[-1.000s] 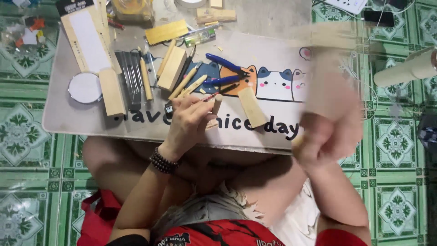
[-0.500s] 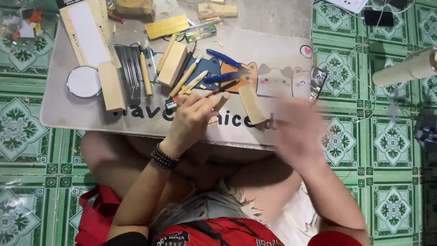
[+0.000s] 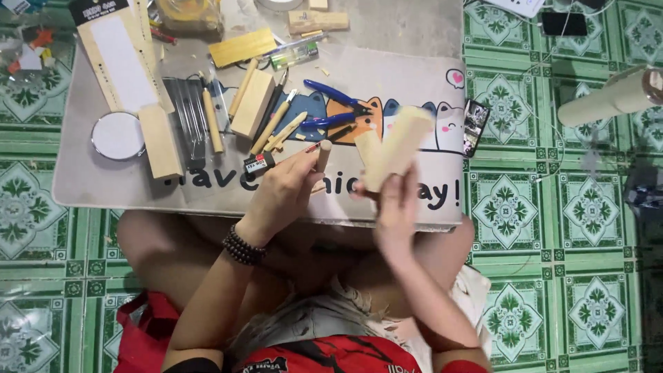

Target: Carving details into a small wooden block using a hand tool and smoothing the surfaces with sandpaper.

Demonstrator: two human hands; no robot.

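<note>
Head view, looking straight down: nearest the camera, a red garment and a red bag (image 3: 141,331) on the green patterned floor tiles (image 3: 545,228). Above them the bare forearms reach forward, the left one wearing a dark bead bracelet (image 3: 243,246). The left hand (image 3: 283,193) is closed around a wooden-handled carving tool (image 3: 322,155), whose rounded handle end sticks up past the thumb. Just beside it, the right hand (image 3: 397,207) grips a pale wooden block (image 3: 397,146) from below, fingers wrapped round its lower part; the block is blurred and held tilted over the near edge of the low table (image 3: 414,27). Both hands hover over a printed desk mat (image 3: 387,76) with cartoon cats. Farther on the mat lie blue-handled pliers (image 3: 331,103), several wooden-handled tools (image 3: 276,128) side by side, a thicker wood block (image 3: 252,103) and a set of metal blades (image 3: 188,110). To the left sit a long wood strip (image 3: 160,141), a round white lid (image 3: 119,136) and a flat white package (image 3: 124,62). At the far edge are a flat yellowish board (image 3: 242,46) and a small wood piece (image 3: 318,21). On the floor to the right lies a cardboard tube (image 3: 608,100).
</note>
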